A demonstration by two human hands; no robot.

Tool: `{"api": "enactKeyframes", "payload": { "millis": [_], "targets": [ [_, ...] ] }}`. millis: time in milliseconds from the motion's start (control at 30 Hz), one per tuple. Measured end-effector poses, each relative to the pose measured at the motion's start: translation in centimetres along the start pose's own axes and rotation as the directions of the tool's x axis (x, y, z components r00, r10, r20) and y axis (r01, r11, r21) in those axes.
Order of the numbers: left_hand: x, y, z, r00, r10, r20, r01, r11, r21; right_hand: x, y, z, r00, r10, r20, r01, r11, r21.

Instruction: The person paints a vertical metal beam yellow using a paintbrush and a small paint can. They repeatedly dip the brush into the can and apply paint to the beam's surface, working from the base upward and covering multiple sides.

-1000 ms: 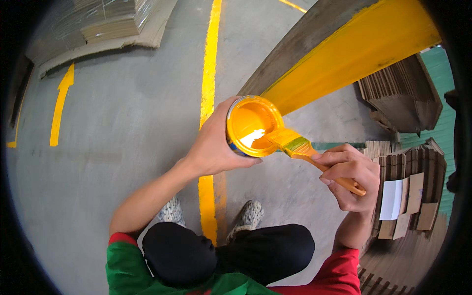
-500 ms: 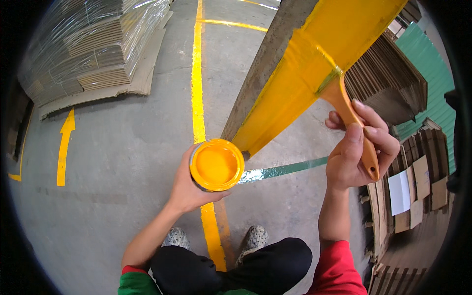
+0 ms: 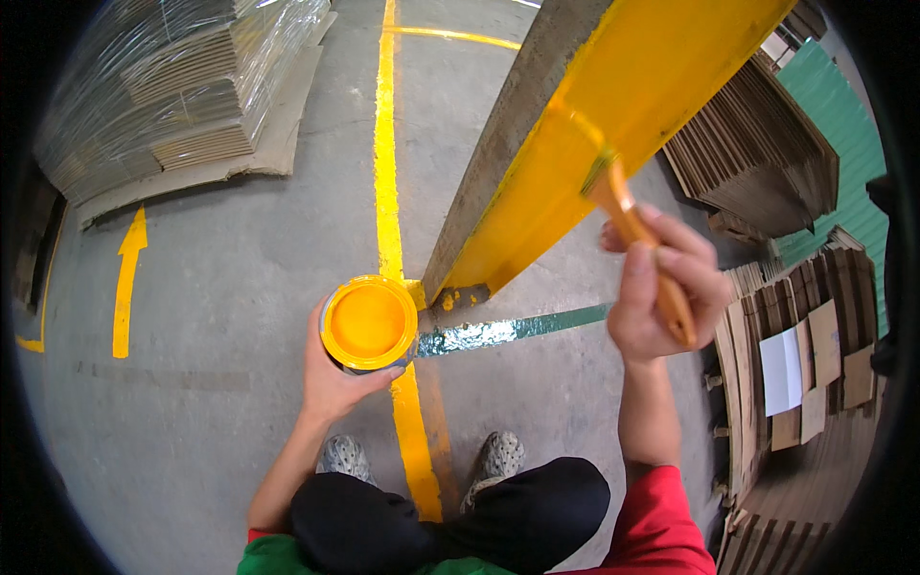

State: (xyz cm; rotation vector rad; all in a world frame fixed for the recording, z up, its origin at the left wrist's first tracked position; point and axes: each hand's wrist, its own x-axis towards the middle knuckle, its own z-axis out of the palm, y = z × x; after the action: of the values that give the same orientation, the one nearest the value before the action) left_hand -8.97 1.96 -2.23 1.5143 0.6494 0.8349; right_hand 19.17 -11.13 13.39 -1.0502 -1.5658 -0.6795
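From my remote view I see the paintbrush (image 3: 625, 206) at the yellow face of the post (image 3: 661, 91), its long axis slanting, bristles up-left, handle end down-right; the right hand (image 3: 666, 292) is mostly closed, gripping that handle, and the left hand (image 3: 329, 379), half open, cups the paint can (image 3: 369, 363)

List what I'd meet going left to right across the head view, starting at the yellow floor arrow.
Yellow floor arrow → open paint can in the left hand → green floor stripe → right hand gripping the paintbrush → white sheet on the cardboard.
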Motion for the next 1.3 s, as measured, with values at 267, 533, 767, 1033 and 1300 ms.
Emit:
{"api": "enactKeyframes", "payload": {
  "millis": [267, 533, 767, 1033, 1300],
  "targets": [
    [0.0, 0.0, 0.0, 1.0, 0.023, -0.01, -0.023, 1.0, 0.019, 1.8, 0.9, 0.4, 0.989, -0.146, -0.019, 0.145, 0.988, -0.055],
    [-0.5, -0.5, -0.3, 0.999, -0.004, -0.035, 0.005, 1.0, 0.024, -5.5, 1.2, 1.4, 0.987, -0.032, 0.157, 0.05, 0.992, -0.115],
    [-0.6, -0.7, -0.4, 0.999, 0.021, -0.044, -0.021, 1.0, 0.015, -6.1, -0.1, 1.6, 0.975, 0.031, 0.22, -0.004, 0.993, -0.121],
    [-1.4, -0.9, -0.6, 0.999, -0.006, -0.047, 0.006, 1.0, -0.001, -5.3, 1.1, 1.6, 1.0, -0.023, 0.007, 0.023, 0.995, -0.095],
    [-1.7, -1.1, -0.6, 0.998, 0.049, -0.049, -0.046, 0.997, 0.054, -14.0, 1.1, 4.2, 0.965, 0.133, 0.227, -0.114, 0.989, -0.096]
  ]
}}
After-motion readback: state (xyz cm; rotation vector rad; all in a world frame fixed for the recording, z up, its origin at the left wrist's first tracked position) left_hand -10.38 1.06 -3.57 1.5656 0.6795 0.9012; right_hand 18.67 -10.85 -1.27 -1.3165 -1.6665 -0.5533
